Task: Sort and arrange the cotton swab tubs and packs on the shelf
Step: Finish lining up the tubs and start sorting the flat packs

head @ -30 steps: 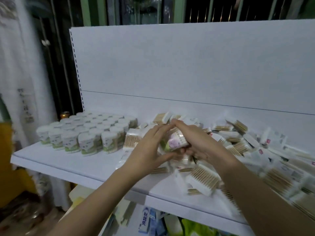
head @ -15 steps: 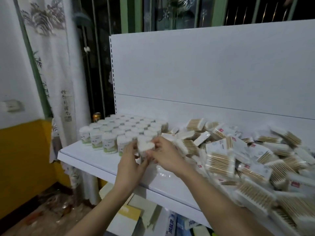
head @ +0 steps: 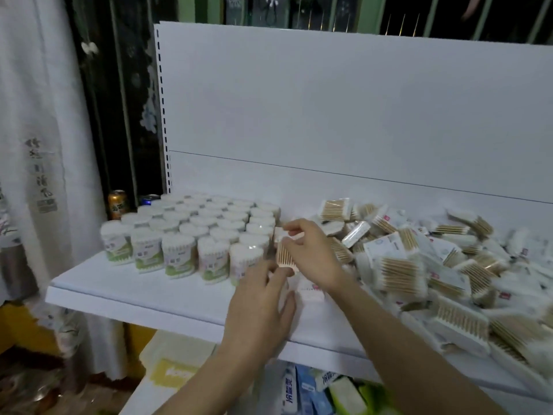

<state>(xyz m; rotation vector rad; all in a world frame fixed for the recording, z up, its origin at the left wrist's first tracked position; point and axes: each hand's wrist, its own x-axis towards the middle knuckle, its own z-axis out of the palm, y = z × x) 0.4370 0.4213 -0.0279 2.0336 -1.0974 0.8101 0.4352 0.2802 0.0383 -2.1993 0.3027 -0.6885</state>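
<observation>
We see the right hand (head: 311, 253) pinching a flat pack of wooden-stemmed swabs (head: 286, 256) between thumb and fingertips, held on edge just right of the front tubs. The left hand (head: 260, 307) hovers below it, fingers relaxed and slightly spread, gripping nothing; a second small pack (head: 309, 290) lies on the shelf (head: 143, 295) beside its fingertips. The swab tubs (head: 191, 232) stand upright in close rows on the shelf's left part. A loose, unsorted heap of packs (head: 419, 265) covers the right part. Two drink cans (head: 118, 204) stand behind the tubs, off the shelf's left end.
</observation>
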